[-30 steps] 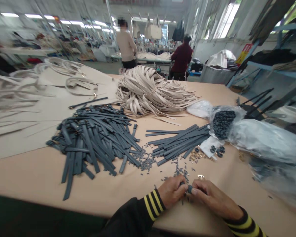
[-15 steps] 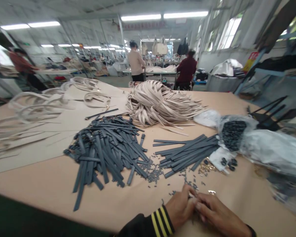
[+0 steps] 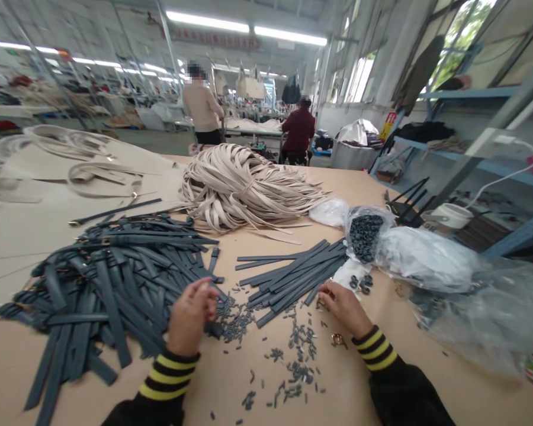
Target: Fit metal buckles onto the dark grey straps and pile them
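Observation:
My left hand hovers at the right edge of a pile of dark grey straps with brass-coloured hardware. Its fingers are loosely curled and apart, with nothing visible in them. A short dark piece lies just below these fingers. On the other side, my right hand pinches a gold-coloured buckle, mostly covered by the fingertips. Another gold buckle lies on the table below that hand. Long flat grey strips fan out between the hands, and small grey loops are scattered nearer to me.
A big bundle of beige straps sits at the back. Beige sheets with straps cover the left. Clear bags, one with black parts, stand to the right beside a white cup-like container. Two people are beyond the table.
My hands have come apart from each other. The left has moved left to the strap pile, the right has reached forward to the gold buckles. The view has turned to the right.

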`<action>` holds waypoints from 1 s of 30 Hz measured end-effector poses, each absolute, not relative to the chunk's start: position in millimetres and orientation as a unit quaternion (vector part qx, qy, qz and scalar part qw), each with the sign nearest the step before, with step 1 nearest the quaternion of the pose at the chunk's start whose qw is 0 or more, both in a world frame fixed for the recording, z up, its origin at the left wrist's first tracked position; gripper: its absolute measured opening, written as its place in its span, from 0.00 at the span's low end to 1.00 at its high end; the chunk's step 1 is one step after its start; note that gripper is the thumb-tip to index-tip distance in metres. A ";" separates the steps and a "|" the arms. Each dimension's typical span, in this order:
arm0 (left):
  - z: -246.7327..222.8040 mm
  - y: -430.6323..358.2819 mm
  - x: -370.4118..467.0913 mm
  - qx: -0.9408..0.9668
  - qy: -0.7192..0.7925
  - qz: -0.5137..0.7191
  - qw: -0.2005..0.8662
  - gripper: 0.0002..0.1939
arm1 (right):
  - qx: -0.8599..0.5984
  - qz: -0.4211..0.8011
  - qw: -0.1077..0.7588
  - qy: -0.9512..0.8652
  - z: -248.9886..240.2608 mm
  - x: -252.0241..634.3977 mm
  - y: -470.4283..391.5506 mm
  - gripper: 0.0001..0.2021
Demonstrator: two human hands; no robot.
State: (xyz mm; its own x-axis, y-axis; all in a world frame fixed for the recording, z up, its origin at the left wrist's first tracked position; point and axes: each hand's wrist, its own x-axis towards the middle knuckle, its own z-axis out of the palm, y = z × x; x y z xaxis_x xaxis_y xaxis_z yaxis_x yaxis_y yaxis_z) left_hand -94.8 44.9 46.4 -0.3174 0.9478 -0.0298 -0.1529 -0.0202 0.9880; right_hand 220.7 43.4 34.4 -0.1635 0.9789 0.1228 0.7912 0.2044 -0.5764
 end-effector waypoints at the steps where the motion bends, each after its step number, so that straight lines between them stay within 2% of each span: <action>1: 36.3 38.0 -76.1 0.438 0.542 0.561 0.447 0.13 | -0.601 0.153 0.229 -0.750 33.4 218.0 51.0 0.05; 4: 15.3 23.2 -33.2 0.582 0.544 0.459 0.394 0.10 | -0.593 0.078 0.171 -0.783 32.8 210.9 66.7 0.07; 9: 7.3 22.5 -22.7 0.678 0.539 0.386 0.317 0.09 | -0.584 0.027 0.088 -0.807 37.5 207.1 73.3 0.06; 13: 7.9 25.5 -26.5 0.735 0.516 0.351 0.265 0.11 | -0.541 -0.010 0.088 -0.837 55.1 200.8 66.3 0.05; 15: 9.2 25.0 -26.5 0.757 0.492 0.331 0.274 0.10 | -0.520 0.003 0.095 -0.849 69.6 196.9 57.4 0.06; 17: 11.0 23.6 -27.4 0.753 0.475 0.325 0.320 0.10 | -0.521 0.042 0.099 -0.847 84.2 196.5 46.4 0.06; 20: 13.8 19.8 -30.9 0.681 0.467 0.335 0.454 0.13 | -0.527 0.153 0.108 -0.829 96.1 206.9 30.0 0.06; 24: 16.3 13.3 -30.5 0.524 0.455 0.336 0.637 0.15 | -0.521 0.314 0.137 -0.782 84.4 233.1 10.8 0.09; 30: 14.8 7.2 -13.0 0.359 0.446 0.390 0.721 0.17 | -0.549 0.411 0.172 -0.707 55.5 251.9 -15.7 0.12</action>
